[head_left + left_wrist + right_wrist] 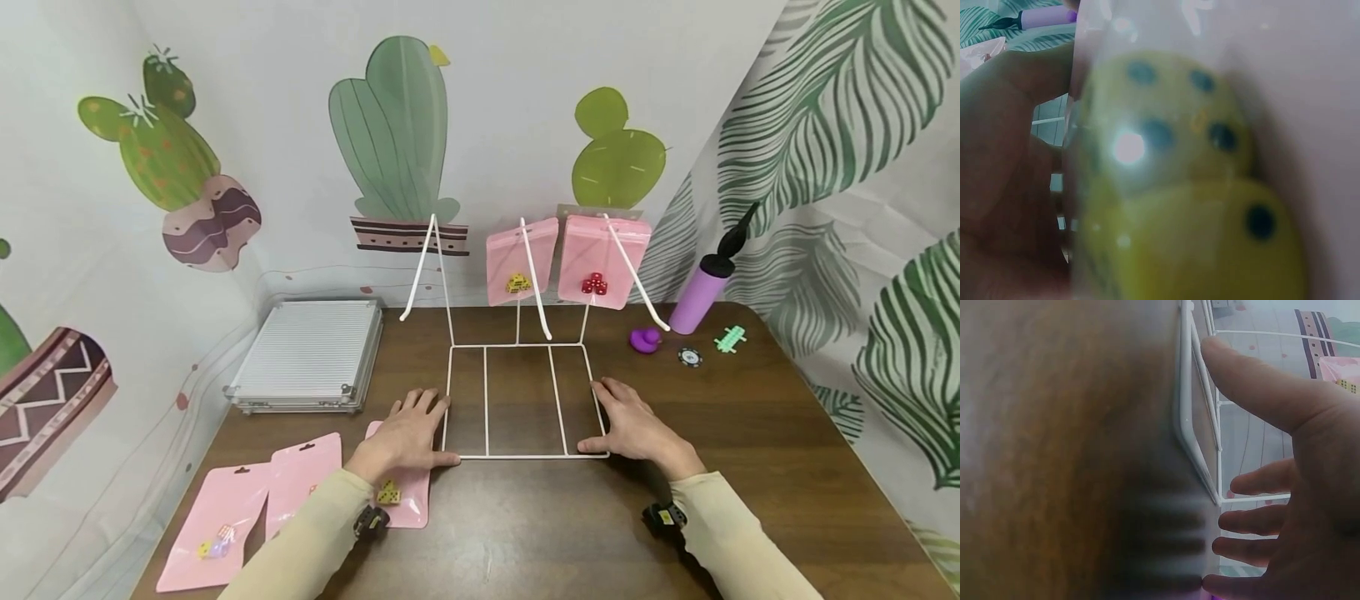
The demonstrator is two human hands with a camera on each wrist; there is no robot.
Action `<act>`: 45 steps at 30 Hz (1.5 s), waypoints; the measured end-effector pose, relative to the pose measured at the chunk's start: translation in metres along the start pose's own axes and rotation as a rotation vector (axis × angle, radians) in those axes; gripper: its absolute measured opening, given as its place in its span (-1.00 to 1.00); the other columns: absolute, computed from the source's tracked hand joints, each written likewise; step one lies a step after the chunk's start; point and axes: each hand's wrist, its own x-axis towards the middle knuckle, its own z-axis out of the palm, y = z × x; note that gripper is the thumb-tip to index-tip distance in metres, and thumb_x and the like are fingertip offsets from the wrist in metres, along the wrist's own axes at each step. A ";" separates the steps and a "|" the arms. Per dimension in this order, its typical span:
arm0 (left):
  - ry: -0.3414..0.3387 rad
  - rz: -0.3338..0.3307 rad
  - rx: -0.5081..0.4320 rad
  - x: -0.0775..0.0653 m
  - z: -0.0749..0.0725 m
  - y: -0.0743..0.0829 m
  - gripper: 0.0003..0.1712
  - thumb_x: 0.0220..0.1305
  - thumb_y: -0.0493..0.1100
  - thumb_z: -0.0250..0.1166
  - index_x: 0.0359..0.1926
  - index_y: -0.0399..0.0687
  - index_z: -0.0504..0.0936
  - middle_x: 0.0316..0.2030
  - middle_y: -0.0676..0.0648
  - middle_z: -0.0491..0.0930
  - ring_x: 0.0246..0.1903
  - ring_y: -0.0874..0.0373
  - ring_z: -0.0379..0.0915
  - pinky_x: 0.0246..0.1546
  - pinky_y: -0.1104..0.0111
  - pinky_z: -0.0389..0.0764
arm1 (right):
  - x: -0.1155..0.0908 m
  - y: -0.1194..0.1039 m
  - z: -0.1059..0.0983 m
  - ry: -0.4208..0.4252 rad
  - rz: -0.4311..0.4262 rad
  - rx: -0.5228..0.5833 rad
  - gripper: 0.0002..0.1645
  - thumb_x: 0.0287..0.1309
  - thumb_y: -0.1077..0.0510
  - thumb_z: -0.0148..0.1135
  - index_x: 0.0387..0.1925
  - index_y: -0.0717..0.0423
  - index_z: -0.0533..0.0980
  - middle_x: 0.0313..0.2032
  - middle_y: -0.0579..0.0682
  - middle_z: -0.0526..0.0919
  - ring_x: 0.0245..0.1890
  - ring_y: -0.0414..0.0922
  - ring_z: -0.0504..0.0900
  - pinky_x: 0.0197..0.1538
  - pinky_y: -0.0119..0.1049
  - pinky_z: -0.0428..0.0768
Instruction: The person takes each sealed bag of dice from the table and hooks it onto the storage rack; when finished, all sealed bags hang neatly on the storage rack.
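A white wire display rack (525, 457) stands on the brown table, with hooks slanting forward. Pink pouches with yellow dice (518, 283) hang on its middle hook, and pink pouches with red dice (595, 284) on the right one. At the base's front left corner rests my left hand (408, 435), fingers spread. Partly under that hand lies a pink pouch (408, 502), whose yellow dice (1179, 156) fill the left wrist view. My right hand (636, 421) is at the front right corner, its fingers extended; in the right wrist view its thumb (1254, 384) is beside the wire.
A silver ridged case (307, 354) sits at the back left. Two more pink pouches (225, 500) lie at the front left. On the right are a purple rubber duck (645, 339), a poker chip (690, 357), a green figure (731, 339) and a purple hand pump (699, 300).
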 end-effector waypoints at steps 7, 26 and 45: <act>-0.002 0.001 0.008 0.001 0.002 -0.001 0.20 -0.06 0.52 0.30 0.46 -0.04 0.20 0.41 -0.22 0.18 0.38 -0.22 0.07 0.29 -0.19 0.26 | -0.002 0.001 0.000 -0.002 -0.019 -0.035 0.27 -0.29 -0.31 0.55 0.33 0.37 0.27 0.32 0.46 0.25 0.32 0.43 0.19 0.25 0.33 0.30; -0.002 0.001 -0.005 0.001 -0.001 0.000 0.20 -0.04 0.51 0.30 0.47 -0.06 0.17 0.42 -0.24 0.15 0.40 -0.25 0.04 0.30 -0.21 0.23 | -0.004 0.006 0.001 -0.028 -0.022 -0.058 0.28 -0.25 -0.38 0.49 0.37 0.30 0.27 0.37 0.43 0.20 0.36 0.42 0.13 0.27 0.37 0.22; 0.065 0.025 -0.014 -0.010 -0.005 0.002 0.20 -0.06 0.49 0.33 0.43 -0.14 0.23 0.39 -0.24 0.22 0.39 -0.29 0.09 0.35 -0.14 0.20 | -0.003 0.008 0.005 -0.021 -0.031 -0.062 0.29 -0.27 -0.40 0.48 0.36 0.30 0.27 0.35 0.43 0.22 0.35 0.42 0.15 0.28 0.35 0.23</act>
